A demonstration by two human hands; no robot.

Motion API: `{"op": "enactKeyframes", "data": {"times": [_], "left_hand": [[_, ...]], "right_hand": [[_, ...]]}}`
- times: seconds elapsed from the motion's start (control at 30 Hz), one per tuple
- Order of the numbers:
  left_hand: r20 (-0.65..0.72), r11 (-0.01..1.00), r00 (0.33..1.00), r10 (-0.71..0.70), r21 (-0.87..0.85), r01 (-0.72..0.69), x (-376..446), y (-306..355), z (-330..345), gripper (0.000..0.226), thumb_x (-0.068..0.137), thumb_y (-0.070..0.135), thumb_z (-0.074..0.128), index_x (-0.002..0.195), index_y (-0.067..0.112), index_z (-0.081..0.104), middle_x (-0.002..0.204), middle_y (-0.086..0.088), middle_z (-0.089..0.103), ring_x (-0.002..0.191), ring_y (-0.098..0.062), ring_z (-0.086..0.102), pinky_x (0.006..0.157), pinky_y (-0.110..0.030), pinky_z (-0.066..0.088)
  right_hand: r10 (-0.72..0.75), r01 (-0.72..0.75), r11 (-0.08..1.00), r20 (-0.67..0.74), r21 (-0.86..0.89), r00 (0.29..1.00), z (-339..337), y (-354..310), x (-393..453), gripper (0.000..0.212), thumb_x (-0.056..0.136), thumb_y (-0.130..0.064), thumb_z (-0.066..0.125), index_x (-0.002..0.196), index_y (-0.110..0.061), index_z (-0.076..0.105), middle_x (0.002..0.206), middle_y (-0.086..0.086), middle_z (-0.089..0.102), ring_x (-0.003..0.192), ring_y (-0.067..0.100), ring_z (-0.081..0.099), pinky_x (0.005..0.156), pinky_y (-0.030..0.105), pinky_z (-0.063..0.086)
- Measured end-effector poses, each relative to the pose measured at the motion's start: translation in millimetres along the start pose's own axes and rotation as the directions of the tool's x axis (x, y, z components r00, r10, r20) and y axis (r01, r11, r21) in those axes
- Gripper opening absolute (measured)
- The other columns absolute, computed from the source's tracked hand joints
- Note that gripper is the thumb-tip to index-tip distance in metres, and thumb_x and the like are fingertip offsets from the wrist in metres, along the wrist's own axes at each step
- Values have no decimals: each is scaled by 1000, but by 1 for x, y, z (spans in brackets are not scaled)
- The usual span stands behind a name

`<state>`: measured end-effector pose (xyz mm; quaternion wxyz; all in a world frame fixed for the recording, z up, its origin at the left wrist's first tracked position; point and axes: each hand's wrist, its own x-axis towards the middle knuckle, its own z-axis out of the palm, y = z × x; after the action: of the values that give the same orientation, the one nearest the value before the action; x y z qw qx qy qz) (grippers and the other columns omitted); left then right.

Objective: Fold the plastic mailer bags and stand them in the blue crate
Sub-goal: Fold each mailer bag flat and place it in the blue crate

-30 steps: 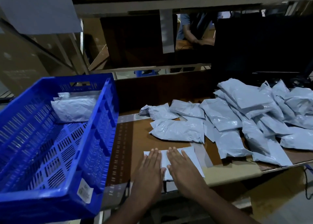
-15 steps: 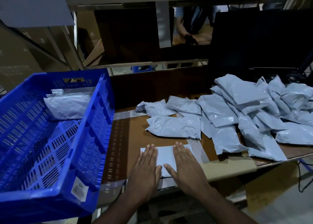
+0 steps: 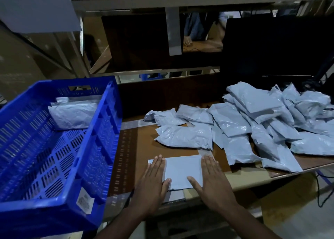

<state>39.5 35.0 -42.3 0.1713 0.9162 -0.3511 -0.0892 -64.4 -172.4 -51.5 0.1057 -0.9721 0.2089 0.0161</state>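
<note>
Blue crate (image 3: pixel 54 166) holds perhaps three mailers (image 3: pixel 72 115) — flat hands (image 3: pixel 153 182) (image 3: pixel 213 181) press another (image 3: pixel 182 172).

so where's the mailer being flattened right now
In the head view, the flat mailer lies at the table's near edge, between the left hand and right hand, right of the blue crate.

A flat mailer bag (image 3: pixel 182 172) lies at the table's (image 3: pixel 144 148) near edge, the left hand (image 3: pixel 153 182) on its left end, the right hand (image 3: pixel 211 181) on its right. The crate (image 3: pixel 59 200) stands at the left edge, bags (image 3: pixel 72 114) against its far wall. A heap of bags (image 3: pixel 253 123) covers the right side.
</note>
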Motion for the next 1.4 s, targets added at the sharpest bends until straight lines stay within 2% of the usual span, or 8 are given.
{"op": "enactKeyframes", "data": {"times": [0.3, 0.53, 0.73, 0.9, 1.0, 1.13, 1.3, 1.4], "left_hand": [[-68, 998, 996, 60, 36, -58, 1, 9, -12, 76, 93, 59, -7, 161, 27, -2, 163, 17, -17, 151, 2, -18, 126, -27, -7], [-31, 985, 997, 74, 160, -68, -2, 1, 6, 80, 94, 58, -13, 163, 21, 2, 169, 5, -8, 154, -6, -13, 124, -29, -9], [-38, 983, 996, 85, 169, -77, -9, 6, 6, 73, 98, 51, -1, 163, 19, 8, 169, 3, -2, 155, -8, -7, 126, -33, -5], [-96, 991, 994, 47, 127, -35, -2, 9, -3, 71, 97, 52, 15, 160, 21, 27, 168, 5, 18, 155, -7, 7, 124, -26, -1], [-115, 992, 993, 22, 123, -8, 1, 13, -6, 62, 98, 47, 35, 156, 24, 35, 166, 7, 25, 154, -6, 12, 124, -28, 1], [-102, 991, 994, 26, 136, -12, 0, 9, 3, 70, 96, 51, 26, 159, 22, 26, 170, 4, 12, 155, -6, -4, 126, -32, -8], [-93, 994, 996, 2, 111, 9, -3, 6, 4, 80, 92, 62, 13, 162, 26, 5, 169, 7, -12, 153, -6, -18, 123, -28, -13], [-93, 995, 995, -28, 89, 37, -5, 5, 0, 80, 98, 62, 24, 162, 24, -6, 167, 9, -19, 150, -4, -22, 118, -22, -17]], "right_hand": [[-242, 248, 967, -79, 66, 967, -17, -33, 8, 98, 83, -67, -27, 160, -19, 8, 163, -6, -5, 154, 11, -2, 125, 31, -3], [-299, 304, 952, 102, -30, 949, -1, -47, 2, 62, 107, -42, 12, 142, -18, 57, 148, 1, 52, 138, 15, 47, 113, 38, 19], [-273, 280, 958, 97, -69, 957, 9, -48, -1, 60, 106, -45, 18, 145, -17, 53, 152, 2, 47, 142, 19, 43, 114, 42, 19], [-294, 290, 955, 92, 56, 951, -7, -49, 9, 100, 81, -73, -24, 159, -28, 21, 166, -10, 8, 153, 9, 7, 123, 30, -4], [-244, 237, 964, 40, 122, 969, -15, -53, 13, 68, 99, -66, 12, 156, -32, 30, 164, -11, 22, 151, 12, 21, 122, 36, 10], [-222, 224, 974, 52, -33, 974, -5, -52, 14, 81, 103, -57, -1, 145, -13, 52, 151, 5, 48, 139, 21, 47, 113, 44, 22], [-203, 202, 979, 49, 25, 978, -4, -40, 10, 110, 73, -77, -33, 160, -18, 1, 166, -2, -8, 154, 13, -7, 125, 36, -4], [-124, 123, 992, 36, 32, 992, -5, -31, 6, 116, 66, -84, -32, 160, -21, -7, 165, -3, -15, 153, 13, -12, 126, 35, 1]]}}
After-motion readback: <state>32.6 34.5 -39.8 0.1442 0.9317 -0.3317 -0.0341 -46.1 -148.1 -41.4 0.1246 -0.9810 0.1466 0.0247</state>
